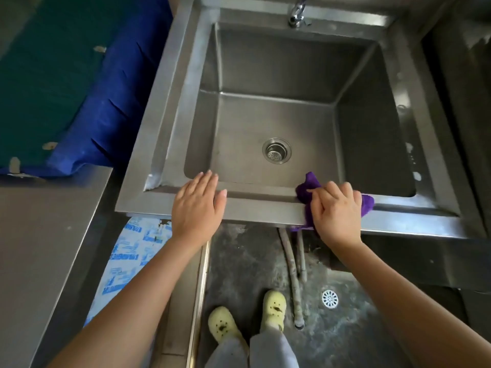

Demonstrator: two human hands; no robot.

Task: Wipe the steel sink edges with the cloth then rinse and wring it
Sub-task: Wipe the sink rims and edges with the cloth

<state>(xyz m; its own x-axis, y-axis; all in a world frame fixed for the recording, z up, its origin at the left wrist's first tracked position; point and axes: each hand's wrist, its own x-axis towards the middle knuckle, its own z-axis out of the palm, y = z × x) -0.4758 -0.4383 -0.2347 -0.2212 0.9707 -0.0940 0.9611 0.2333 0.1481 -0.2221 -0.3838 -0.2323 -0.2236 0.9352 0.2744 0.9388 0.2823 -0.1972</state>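
While my right hand (336,209) clamps the crumpled purple cloth (310,185) on the brushed steel sink (265,205) rim lower right, my left hand (198,205) lies flat, empty, beside the round drain strainer (276,150).

Steel sink (186,83) is carrying everything here. Left hand (198,205) is lying flat on the near rim, palm down, fingertips (210,175) reaching just over the inner lip toward the basin. Purple cloth (310,185) is sitting on the same rim under the right hand (336,211), bunching out past the fingers (322,192) toward the basin and hanging over the outer edge below the palm. Drain strainer (276,150) is sitting in the basin floor, beyond both sets of fingertips.
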